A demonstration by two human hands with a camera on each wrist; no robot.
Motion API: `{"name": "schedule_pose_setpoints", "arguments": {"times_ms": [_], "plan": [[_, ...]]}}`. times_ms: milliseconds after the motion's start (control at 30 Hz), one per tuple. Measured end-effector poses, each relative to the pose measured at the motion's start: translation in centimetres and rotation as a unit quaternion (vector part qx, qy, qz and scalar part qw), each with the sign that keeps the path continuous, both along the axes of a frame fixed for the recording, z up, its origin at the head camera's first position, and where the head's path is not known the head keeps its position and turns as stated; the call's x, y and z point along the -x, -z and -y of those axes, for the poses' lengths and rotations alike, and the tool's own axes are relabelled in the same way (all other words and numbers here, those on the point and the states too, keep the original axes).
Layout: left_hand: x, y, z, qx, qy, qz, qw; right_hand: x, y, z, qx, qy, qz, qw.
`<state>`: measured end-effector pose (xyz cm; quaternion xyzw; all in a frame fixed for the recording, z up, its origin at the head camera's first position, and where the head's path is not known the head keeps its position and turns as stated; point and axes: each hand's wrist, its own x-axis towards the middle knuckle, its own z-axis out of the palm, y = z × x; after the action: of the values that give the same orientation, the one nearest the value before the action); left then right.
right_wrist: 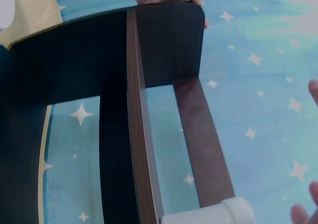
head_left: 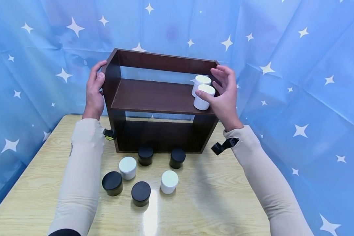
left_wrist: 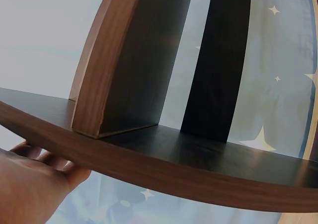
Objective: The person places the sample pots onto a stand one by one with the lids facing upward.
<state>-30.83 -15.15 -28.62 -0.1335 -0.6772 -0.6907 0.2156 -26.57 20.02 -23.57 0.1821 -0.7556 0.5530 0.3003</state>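
A dark brown two-tier wooden shelf (head_left: 153, 95) stands on the table. My left hand (head_left: 95, 90) rests against the outer face of its left side panel, fingers fairly straight; the left wrist view shows this hand (left_wrist: 37, 184) beyond the panel's edge. Two white lidded jars, a rear one (head_left: 202, 79) and a front one (head_left: 201, 103), stand together at the right end of the upper board. Around them my right hand (head_left: 225, 95) is spread, its thumb overlapping the front jar in the head view. In the right wrist view its fingertips show apart from a white jar (right_wrist: 213, 214).
Before the shelf, several black jars, one nearest the front (head_left: 141, 193), stand among two white jars, a left one (head_left: 127, 167) and a right one (head_left: 169, 181). They stand on a pale wooden table (head_left: 224, 196). A blue star-patterned curtain (head_left: 171, 29) hangs behind.
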Motion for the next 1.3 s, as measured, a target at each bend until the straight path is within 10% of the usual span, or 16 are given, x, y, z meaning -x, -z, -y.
{"name": "schedule_pose_setpoints", "arguments": {"times_ms": [300,733,1300], "plan": [[0.1,0.1,0.0,-0.004,0.000,-0.001,1.0000,0.4,1.0,-1.2,0.034,-0.111,-0.015,0.9931],[1.1,0.7,0.2,-0.010,-0.005,-0.006,0.9999,-0.9,3.2,-1.5,0.024,-0.295,0.036,0.9546],[1.9,1.0,0.5,-0.010,0.000,-0.008,0.9999,-1.1,7.5,-1.3,-0.059,-0.353,0.128,0.9249]]}}
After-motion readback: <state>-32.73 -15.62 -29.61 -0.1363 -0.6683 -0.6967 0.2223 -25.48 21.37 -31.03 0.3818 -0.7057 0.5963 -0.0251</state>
